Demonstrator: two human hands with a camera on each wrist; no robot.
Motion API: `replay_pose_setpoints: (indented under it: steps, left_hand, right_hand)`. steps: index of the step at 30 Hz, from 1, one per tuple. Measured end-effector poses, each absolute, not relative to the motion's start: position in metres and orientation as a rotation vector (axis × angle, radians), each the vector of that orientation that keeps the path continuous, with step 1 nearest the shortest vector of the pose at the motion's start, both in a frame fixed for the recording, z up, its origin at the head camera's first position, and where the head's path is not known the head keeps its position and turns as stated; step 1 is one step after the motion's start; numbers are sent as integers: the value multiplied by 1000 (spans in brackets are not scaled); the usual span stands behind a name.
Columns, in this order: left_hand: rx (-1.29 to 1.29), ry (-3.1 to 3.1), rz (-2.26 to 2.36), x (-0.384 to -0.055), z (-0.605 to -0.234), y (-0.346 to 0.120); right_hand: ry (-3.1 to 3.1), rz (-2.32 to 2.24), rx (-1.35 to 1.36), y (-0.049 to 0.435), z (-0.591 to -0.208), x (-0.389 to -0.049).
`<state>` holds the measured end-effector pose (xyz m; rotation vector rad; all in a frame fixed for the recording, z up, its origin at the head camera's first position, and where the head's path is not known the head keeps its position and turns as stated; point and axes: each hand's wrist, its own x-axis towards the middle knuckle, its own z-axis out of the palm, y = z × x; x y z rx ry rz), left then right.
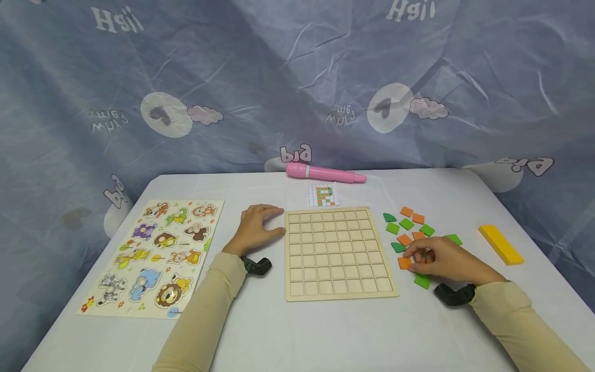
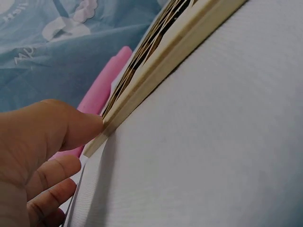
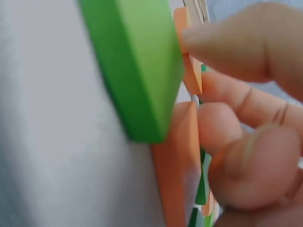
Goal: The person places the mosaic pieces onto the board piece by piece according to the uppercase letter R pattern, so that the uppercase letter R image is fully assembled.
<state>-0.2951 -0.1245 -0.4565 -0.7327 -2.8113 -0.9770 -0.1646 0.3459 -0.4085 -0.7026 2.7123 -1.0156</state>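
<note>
A wooden grid board (image 1: pixel 341 253) lies in the middle of the white table. My left hand (image 1: pixel 256 227) is at its left edge, thumb tip against the board's side (image 2: pixel 142 85) in the left wrist view, fingers loosely spread. To the right of the board, my right hand (image 1: pixel 441 260) pinches an orange square tile (image 1: pixel 405 263) between thumb and index finger, the other fingers curled in. Around that hand lie several orange and green tiles (image 1: pixel 406 224). Close up in the right wrist view are a green tile (image 3: pixel 137 71) and another orange tile (image 3: pixel 177 161).
A small pattern card (image 1: pixel 323 196) lies behind the board, with a pink pen-like stick (image 1: pixel 325 173) beyond it. An animal puzzle board (image 1: pixel 153 253) is on the left. At the far right is a yellow block (image 1: pixel 501 244). A printed cloth (image 1: pixel 279 77) hangs behind the table.
</note>
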Motion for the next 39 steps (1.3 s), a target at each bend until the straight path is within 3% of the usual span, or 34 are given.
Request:
replay_pose_setpoints:
  steps: [32,39]
  left_hand:
    - [-837,-2880,-943,-289,-452,-124]
    - [-845,-2880,-922,-290,-452,-122]
  right_hand:
    - [2709,-984,-663,350,-409,-166]
    - [2636,-1046,-537,349,-400,-173]
